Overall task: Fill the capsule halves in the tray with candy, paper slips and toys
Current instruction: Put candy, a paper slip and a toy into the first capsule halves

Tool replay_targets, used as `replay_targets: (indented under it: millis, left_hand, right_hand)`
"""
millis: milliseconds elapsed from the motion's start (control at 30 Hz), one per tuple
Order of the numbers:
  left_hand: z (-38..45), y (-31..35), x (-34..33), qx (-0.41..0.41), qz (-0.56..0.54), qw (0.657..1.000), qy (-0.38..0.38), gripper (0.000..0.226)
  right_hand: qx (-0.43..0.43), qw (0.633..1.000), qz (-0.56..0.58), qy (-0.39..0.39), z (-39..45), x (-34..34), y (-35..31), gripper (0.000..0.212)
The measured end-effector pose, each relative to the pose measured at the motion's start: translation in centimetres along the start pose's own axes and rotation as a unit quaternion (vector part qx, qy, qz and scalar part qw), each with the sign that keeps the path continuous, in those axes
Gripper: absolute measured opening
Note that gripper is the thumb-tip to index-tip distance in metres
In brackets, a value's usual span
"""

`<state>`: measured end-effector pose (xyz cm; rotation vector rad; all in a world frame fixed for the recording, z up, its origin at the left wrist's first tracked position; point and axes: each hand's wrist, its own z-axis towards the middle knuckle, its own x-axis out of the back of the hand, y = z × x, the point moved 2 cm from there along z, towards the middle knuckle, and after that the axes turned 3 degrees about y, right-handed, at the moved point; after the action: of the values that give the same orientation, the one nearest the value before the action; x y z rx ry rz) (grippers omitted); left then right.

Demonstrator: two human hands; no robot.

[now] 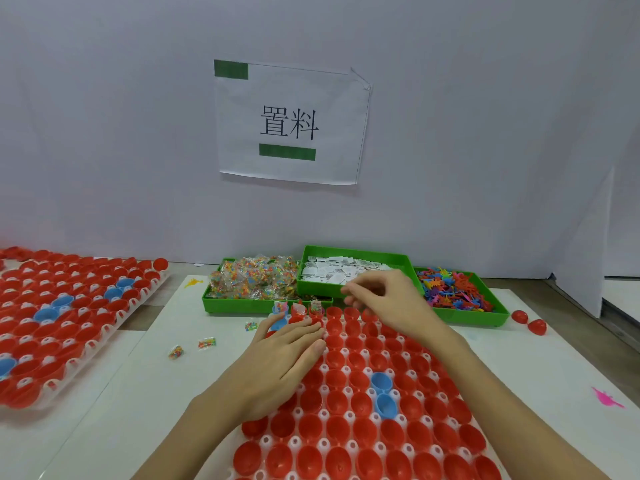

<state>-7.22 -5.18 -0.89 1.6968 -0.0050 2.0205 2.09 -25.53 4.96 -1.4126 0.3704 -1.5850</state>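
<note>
A white tray (323, 414) in front of me holds many open red capsule halves (337, 400) and a few blue ones (381, 381). My left hand (287, 351) lies flat with straight fingers on the tray's far left part. My right hand (384, 299) hovers at the near edge of the green bin of white paper slips (332, 271), fingers curled; whether it pinches a slip is unclear. The far-left capsules (298, 309) hold candy packets and slips. The candy bin (252, 282) is left, the toy bin (453, 292) right.
A second tray of red and blue capsule halves (69, 317) lies at the left. Loose candy packets (207, 342) lie on the white board. Two red capsule halves (530, 322) sit at the right, a pink toy (606, 398) near the edge. A wall with a paper sign (291, 123) stands behind.
</note>
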Motion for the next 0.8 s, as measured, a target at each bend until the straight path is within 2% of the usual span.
replay_targets:
  millis: [167, 233, 333, 400, 433, 467, 533, 567, 700, 800]
  left_hand:
    - [0.0, 0.0, 0.0, -0.002, -0.037, 0.999, 0.006, 0.075]
    - [-0.2, 0.0, 0.1, -0.009, -0.043, 0.998, 0.036, 0.070]
    - [-0.1, -0.5, 0.5, 0.012, -0.038, 0.987, 0.157, 0.051]
    - [0.4, -2.3, 1.4, 0.056, -0.019, 0.963, 0.263, 0.031]
    - [0.8, -3.6, 1.9, 0.088, 0.011, 0.953, 0.289, 0.027]
    - [1.4, -4.9, 2.6, 0.121, 0.059, 0.948, 0.289, 0.030]
    - [2.6, -7.7, 3.9, 0.164, 0.160, 0.946, 0.228, 0.045]
    - [3.2, -8.9, 4.3, 0.167, 0.190, 0.948, 0.195, 0.046]
    - [4.5, -10.3, 5.4, 0.080, 0.280, 0.945, 0.147, 0.016]
    - [5.1, -10.6, 5.7, 0.048, 0.280, 0.948, 0.145, 0.032]
  right_hand:
    - [-0.020, 0.983, 0.145, 0.110, -5.1, 3.3, 4.0, 0.019]
    - [-0.036, 0.972, 0.187, 0.135, -5.9, 4.0, 5.1, 0.020]
    - [-0.052, 0.959, 0.235, 0.150, -6.0, 4.3, 5.9, 0.021]
    - [-0.053, 0.955, 0.248, 0.153, -6.0, 4.3, 6.1, 0.021]
    - [-0.052, 0.955, 0.247, 0.152, -6.1, 4.3, 6.2, 0.021]
    - [-0.051, 0.956, 0.246, 0.152, -6.2, 4.3, 6.3, 0.020]
    - [-0.048, 0.956, 0.245, 0.153, -6.3, 4.5, 6.4, 0.020]
    - [-0.048, 0.956, 0.246, 0.155, -6.3, 4.7, 6.4, 0.020]
    - [-0.052, 0.951, 0.258, 0.160, -6.5, 5.0, 6.5, 0.020]
    - [-0.053, 0.950, 0.260, 0.162, -6.5, 5.0, 6.5, 0.020]
